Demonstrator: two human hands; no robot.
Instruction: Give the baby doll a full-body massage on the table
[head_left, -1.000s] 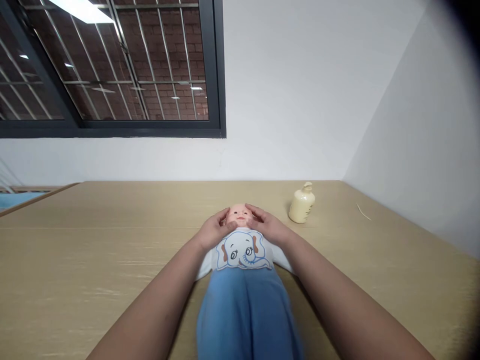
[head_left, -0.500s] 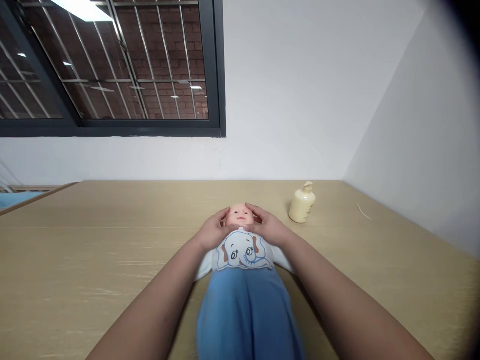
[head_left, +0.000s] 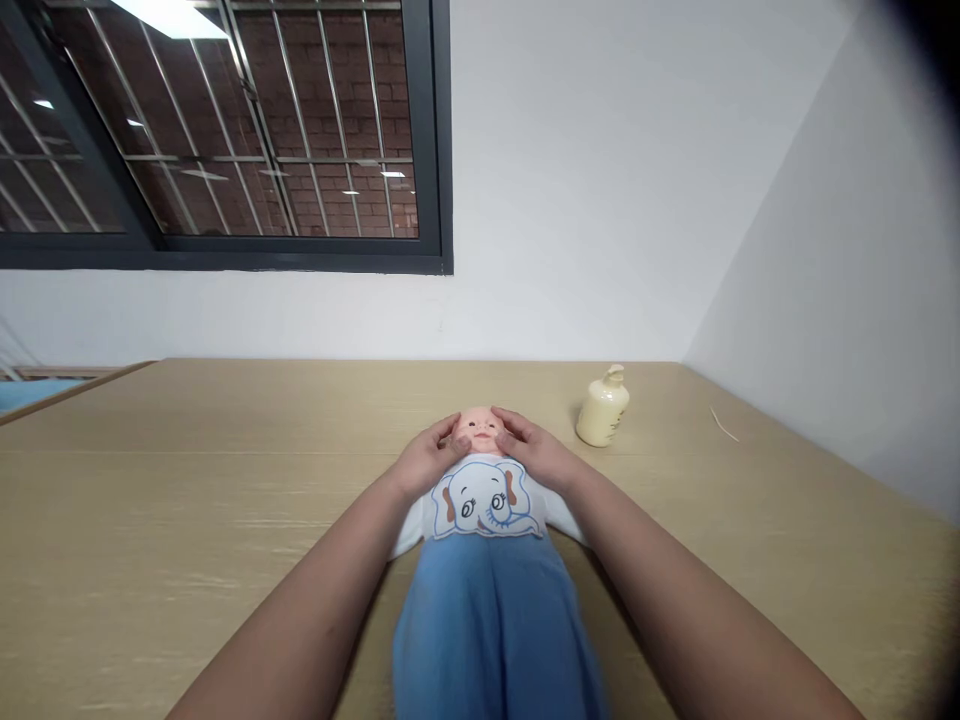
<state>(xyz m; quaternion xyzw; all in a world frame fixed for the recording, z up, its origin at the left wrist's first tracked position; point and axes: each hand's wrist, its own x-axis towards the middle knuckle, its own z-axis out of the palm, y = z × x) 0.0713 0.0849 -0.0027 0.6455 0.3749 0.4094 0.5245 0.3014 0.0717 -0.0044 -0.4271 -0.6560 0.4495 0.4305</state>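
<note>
A baby doll point(head_left: 480, 500) lies on its back, head away from me, in a white top with an elephant face on it and blue trousers. My left hand point(head_left: 431, 458) is curved round the left side of the doll's head point(head_left: 478, 424), its thumb on the cheek. On the other side my right hand point(head_left: 538, 453) cups the head likewise, thumb against that cheek. Both hands are closed on the head between them. The doll's sleeves stretch out partly under my forearms, and its feet are out of view.
On the wooden tabletop point(head_left: 225, 520), a cream pump bottle point(head_left: 602, 408) stands to the right of the doll. Farther right lies a thin pale strip point(head_left: 724, 424). A white wall point(head_left: 562, 200) and a barred window point(head_left: 300, 130) rise behind the table.
Both thumbs have moved from below the doll's chin up and outward onto its cheeks. The fingers stay at the sides of the head, and the doll lies in the same place.
</note>
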